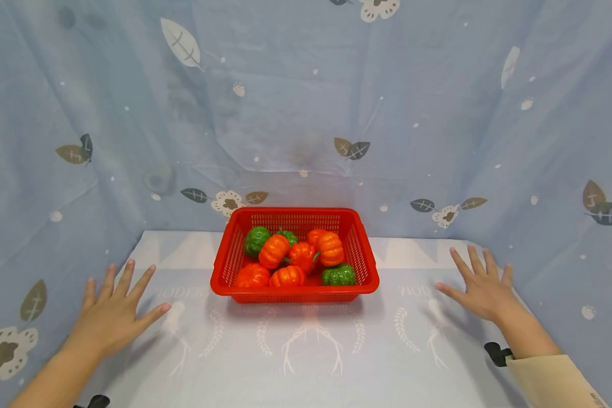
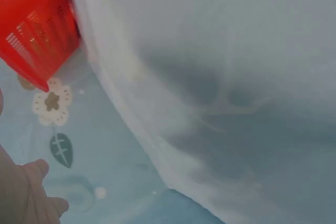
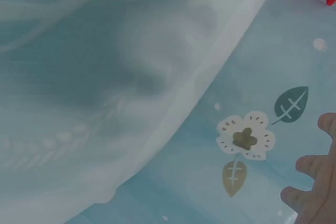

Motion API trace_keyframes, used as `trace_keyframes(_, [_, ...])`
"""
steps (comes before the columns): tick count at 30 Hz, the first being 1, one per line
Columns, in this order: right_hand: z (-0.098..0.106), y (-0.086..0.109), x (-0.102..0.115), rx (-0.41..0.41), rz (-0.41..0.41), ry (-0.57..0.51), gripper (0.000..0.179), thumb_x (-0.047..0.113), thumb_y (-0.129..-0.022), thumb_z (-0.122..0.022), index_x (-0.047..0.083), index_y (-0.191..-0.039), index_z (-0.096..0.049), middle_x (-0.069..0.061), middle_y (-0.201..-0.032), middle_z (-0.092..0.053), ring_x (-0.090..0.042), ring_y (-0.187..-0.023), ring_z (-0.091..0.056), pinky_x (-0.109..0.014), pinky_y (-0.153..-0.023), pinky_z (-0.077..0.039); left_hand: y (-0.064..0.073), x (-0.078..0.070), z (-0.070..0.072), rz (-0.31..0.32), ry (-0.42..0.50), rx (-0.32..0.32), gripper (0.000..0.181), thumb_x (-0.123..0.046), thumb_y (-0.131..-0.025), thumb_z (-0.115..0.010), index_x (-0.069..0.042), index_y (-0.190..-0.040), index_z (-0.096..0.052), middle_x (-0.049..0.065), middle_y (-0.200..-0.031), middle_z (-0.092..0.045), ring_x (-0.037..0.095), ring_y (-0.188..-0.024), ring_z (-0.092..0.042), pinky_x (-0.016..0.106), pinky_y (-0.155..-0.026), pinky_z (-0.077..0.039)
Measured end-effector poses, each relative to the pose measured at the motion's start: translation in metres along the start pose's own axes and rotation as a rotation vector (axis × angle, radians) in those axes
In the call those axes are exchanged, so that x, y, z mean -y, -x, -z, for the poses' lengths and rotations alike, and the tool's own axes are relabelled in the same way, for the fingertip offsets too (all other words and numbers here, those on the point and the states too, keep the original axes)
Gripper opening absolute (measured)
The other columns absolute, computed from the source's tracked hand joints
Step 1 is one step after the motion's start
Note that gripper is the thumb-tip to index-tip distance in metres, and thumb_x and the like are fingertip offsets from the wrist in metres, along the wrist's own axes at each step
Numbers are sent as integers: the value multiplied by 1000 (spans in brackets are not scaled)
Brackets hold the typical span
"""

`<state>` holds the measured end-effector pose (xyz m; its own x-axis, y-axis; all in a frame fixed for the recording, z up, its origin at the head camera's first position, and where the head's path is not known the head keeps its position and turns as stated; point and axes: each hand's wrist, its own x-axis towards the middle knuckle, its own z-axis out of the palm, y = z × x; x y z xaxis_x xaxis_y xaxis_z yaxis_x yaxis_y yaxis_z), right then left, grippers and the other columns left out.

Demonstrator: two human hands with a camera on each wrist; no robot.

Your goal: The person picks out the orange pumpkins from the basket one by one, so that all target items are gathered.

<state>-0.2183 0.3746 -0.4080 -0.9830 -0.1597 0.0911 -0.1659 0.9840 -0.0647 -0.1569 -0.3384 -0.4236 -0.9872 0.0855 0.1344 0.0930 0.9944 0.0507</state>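
A red plastic basket (image 1: 294,290) with slotted walls stands at the far middle of the table. Inside lie several small pumpkin-shaped vegetables: orange ones such as the orange pumpkin (image 1: 330,249), a red-orange one (image 1: 252,276), and green ones like the green pumpkin (image 1: 339,275). To the left of the basket, my left hand (image 1: 111,317) is spread with straight fingers and holds nothing. My right hand (image 1: 483,289) is likewise spread, off to the right and apart from the basket. Each wrist view catches only part of a hand, plus a corner of the basket (image 2: 39,30).
A pale table cover (image 1: 311,362) printed with antlers and leaf sprigs lies under the basket. Blue cloth (image 1: 296,113) with flowers and leaves hangs behind and along both sides. Small black straps or mounts (image 1: 497,354) show near the wrists.
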Motion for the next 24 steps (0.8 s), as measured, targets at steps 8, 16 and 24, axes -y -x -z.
trace_keyframes(8, [4,-6,15,-42,33,-39,99,69,-93,-50,19,-162,0,-28,-163,6,-56,-145,8,-82,-100,8,-1,-24,13,-44,-4,-57,95,-71,-92,-48,-19,-162,-11,30,-163,-1,52,-146,14,69,-106,21])
trace_keyframes(16, [9,-14,36,-87,64,-74,100,68,-92,-54,18,-162,-4,-27,-164,4,-54,-147,6,-81,-102,4,-11,-51,18,-78,28,-95,93,-71,-92,-49,-17,-161,-18,29,-163,-6,51,-148,9,62,-110,23])
trace_keyframes(24, [9,-21,60,-103,103,-121,98,66,-92,-56,14,-162,-11,-29,-163,-2,-53,-147,4,-78,-106,3,-22,-75,17,-95,58,-91,92,-70,-91,-50,-16,-161,-21,28,-163,-9,51,-148,4,66,-112,15])
